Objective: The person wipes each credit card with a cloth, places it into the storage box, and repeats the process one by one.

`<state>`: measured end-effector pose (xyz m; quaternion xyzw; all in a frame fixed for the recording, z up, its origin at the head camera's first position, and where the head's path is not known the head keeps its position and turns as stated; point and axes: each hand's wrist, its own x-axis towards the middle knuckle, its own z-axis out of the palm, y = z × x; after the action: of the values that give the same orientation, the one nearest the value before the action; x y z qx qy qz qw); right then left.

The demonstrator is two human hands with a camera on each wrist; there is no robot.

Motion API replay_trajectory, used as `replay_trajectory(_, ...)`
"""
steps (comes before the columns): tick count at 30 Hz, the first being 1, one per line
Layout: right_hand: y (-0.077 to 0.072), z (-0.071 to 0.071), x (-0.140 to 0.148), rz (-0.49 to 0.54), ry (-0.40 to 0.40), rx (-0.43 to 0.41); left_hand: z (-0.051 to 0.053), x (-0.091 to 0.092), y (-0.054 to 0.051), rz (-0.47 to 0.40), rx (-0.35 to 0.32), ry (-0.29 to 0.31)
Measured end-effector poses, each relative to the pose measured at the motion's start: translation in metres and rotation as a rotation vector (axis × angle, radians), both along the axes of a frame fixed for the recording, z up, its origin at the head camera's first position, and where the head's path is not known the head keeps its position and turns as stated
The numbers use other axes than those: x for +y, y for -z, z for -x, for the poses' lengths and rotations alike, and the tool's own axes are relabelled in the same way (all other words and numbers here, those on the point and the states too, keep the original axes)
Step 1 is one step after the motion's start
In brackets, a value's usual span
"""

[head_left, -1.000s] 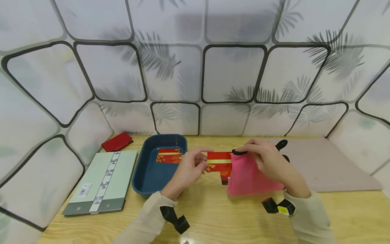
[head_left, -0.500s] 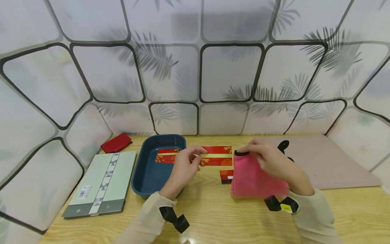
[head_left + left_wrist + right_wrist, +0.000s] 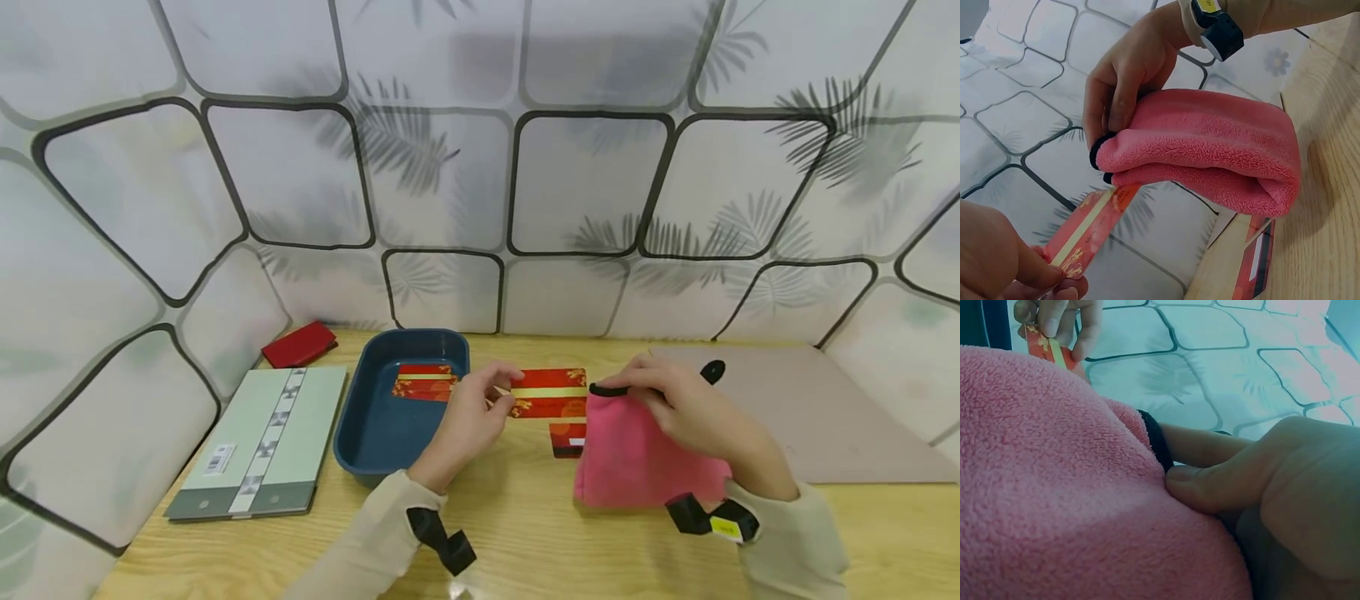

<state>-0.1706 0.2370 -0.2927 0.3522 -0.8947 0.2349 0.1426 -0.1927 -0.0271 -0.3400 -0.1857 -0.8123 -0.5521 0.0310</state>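
Here's the envelope (image 3: 550, 393), red with a pale gold band, up in the air over the table (image 3: 517, 525), between the two hands! The left hand (image 3: 471, 412) has it by the near end, thumb and fingers closed in a pinch. Its far end reaches right up to the pink cloth (image 3: 648, 458) at the black-edged corner (whether the two touch, I cannot tell). And on that corner, the right hand (image 3: 693, 408): thumb and fingers pinch the dark trim, the fluffy folds bulging below, plain to see from the left wrist.

Down on the wood, a red card (image 3: 566, 441) with a white strip and a dark stripe lies just beside the cloth's left edge. Behind the right hand a rounded black thing (image 3: 713, 372) pokes out, mostly hidden. Over on the left, the blue tray (image 3: 375, 442) carries more red and gold paper (image 3: 423, 382), partly behind the left hand. Further out, a pale green folder (image 3: 258, 437) lies with a red wallet (image 3: 300, 344) just beyond it. Far right, there's a beige mat (image 3: 817, 417), flat on the table.
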Motion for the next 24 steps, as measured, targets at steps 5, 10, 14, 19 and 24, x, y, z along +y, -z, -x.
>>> replay_trajectory(5, -0.0023, -0.0001, 0.0038, 0.013, 0.016, 0.039, 0.0020, -0.0011, 0.0002, -0.023, 0.000, -0.005)
replay_trajectory(10, -0.0012, 0.0009, 0.0053, 0.012, 0.021, 0.033, 0.0016, 0.0007, 0.0027, -0.055, -0.023, -0.005)
replay_trajectory(14, -0.0001, 0.0001, 0.0050, 0.002, 0.032, 0.032, 0.0014, 0.0033, 0.0046, -0.062, -0.035, -0.015)
replay_trajectory(19, -0.0018, -0.0011, 0.0008, 0.025, 0.069, 0.057, 0.0021, 0.0029, 0.0051, -0.067, -0.036, -0.044)
replay_trajectory(24, -0.0030, -0.0005, -0.0014, 0.068, 0.101, 0.095, 0.0044, 0.0010, 0.0065, -0.114, -0.078, 0.013)
